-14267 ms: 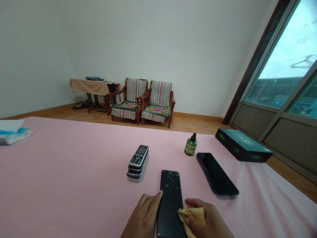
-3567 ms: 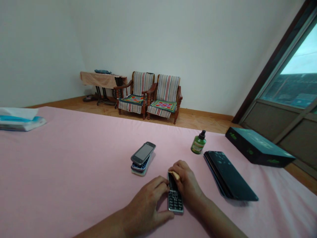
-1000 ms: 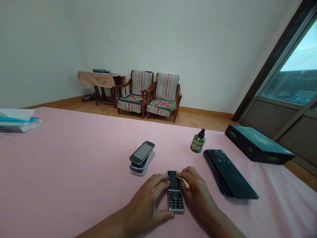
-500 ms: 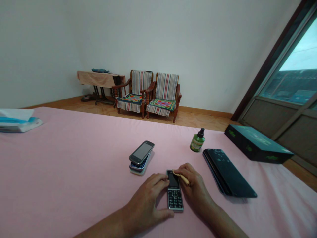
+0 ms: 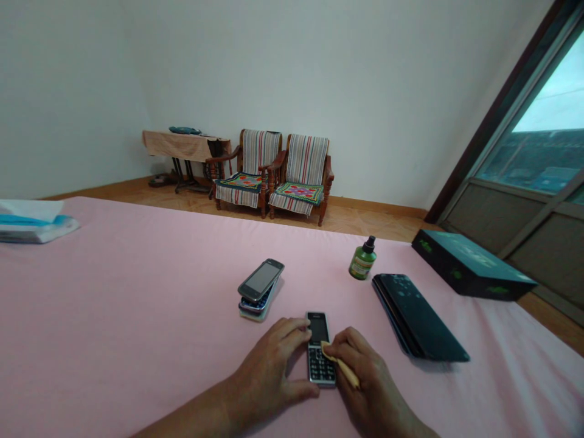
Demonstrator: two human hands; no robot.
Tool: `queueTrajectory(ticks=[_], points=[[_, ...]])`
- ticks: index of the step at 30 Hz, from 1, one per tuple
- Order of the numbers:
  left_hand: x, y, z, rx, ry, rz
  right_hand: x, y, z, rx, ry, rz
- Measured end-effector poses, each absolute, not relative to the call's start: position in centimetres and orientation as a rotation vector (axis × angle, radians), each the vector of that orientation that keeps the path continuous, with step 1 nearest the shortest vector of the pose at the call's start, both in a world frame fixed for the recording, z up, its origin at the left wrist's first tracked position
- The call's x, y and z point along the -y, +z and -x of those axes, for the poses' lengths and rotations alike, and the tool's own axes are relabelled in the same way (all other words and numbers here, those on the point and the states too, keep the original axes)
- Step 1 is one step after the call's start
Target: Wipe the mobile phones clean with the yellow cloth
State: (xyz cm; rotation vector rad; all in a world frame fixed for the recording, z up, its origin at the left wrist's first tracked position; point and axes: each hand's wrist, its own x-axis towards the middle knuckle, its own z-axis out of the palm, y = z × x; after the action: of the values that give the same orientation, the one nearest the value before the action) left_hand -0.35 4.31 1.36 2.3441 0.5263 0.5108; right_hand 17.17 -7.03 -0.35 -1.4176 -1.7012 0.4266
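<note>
Cloth [image 5: 342,367], yellow, under right hand [image 5: 365,380], glossy keypad phone [image 5: 318,328], left hand [image 5: 269,371] gripping
</note>
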Motion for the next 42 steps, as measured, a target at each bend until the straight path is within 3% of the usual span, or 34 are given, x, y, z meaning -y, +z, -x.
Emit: queueTrajectory(ticks=[15, 27, 37, 42], points=[[-4.3, 1.7, 0.4, -0.45, 0.58, -2.291, 5.4, 1.3, -16.7, 1.802, 0.313, 1.657], [-4.3, 1.4, 0.4, -0.517, 0.522, -2.314, 5.4, 1.3, -15.9, 1.793, 0.47, 1.473], [-4.4, 1.6, 0.4, -0.53, 0.486, -2.347, 7.4, 0.4, -18.4, 1.631, 0.294, 1.573], [-4.4, 1.6, 0.3, -0.55, 0.458, -2.355, 6.9, 0.4, -17.8, 1.657, 0.416, 1.503]])
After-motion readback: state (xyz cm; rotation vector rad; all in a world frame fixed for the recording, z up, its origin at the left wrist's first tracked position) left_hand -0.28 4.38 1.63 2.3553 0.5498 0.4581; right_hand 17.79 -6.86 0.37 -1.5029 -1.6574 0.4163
